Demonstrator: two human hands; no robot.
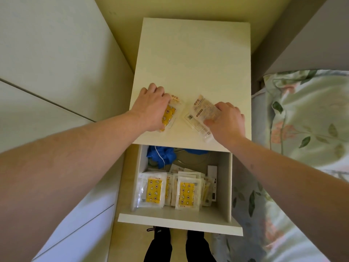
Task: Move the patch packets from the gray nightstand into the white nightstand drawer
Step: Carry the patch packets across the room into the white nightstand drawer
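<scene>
Both hands down on top of the white nightstand (190, 59), near its front edge, drawer (179, 220) below pulled out. Left hand (151, 108) lay knuckles-up over a clear patch packet (171, 112); fingers curled down onto it, fingertips hidden beneath the hand, so the packet appeared gripped from above. What showed of this packet just right of the fingers: transparent wrap, a yellow inner patch with small dark-and-white figures, a pale printed header strip at the far end. Right hand (225, 121) held a second packet (200, 114), thumb pressed on its near edge and fingers curled over its right side; this one lay back-side up, whitish, with printed text, a small barcode square and a brown label bar, slanting away to the left of the fingers. The two packets sat close but apart, a strip of bare top between them. In the open drawer, nearer than both hands, more packets (170, 188) stood stacked in rows, two yellow faces uppermost; beyond them blue fabric (162, 156) and a thin white cord (160, 156). Floral bedding (306, 118) to the right of the right hand
</scene>
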